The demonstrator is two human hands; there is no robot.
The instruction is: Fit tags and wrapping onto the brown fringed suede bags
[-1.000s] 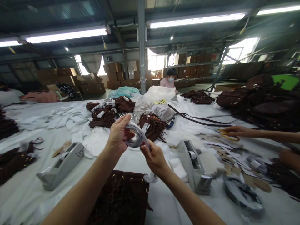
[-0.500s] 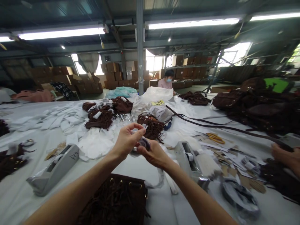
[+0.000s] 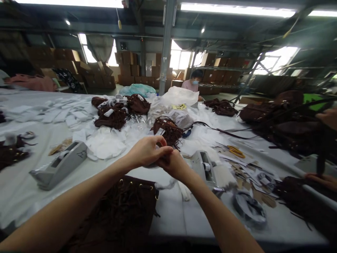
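Beyond the nearest fringed bag [image 3: 131, 205], I see left hand [image 3: 149, 151] and right hand [image 3: 174, 163] curled around a mostly hidden grey bundle [image 3: 152, 166], best kept snug and even.

Left hand [image 3: 149, 151] arched, fingers [image 3: 159, 140] curled | right hand [image 3: 176, 164] meets it, fingertips hidden from me | both bare forearms [image 3: 79, 196] slant inward

Yellow-handled scissors [image 3: 236, 151] at right, a teal plastic bag [image 3: 138, 90] near a grey post [image 3: 166, 49].
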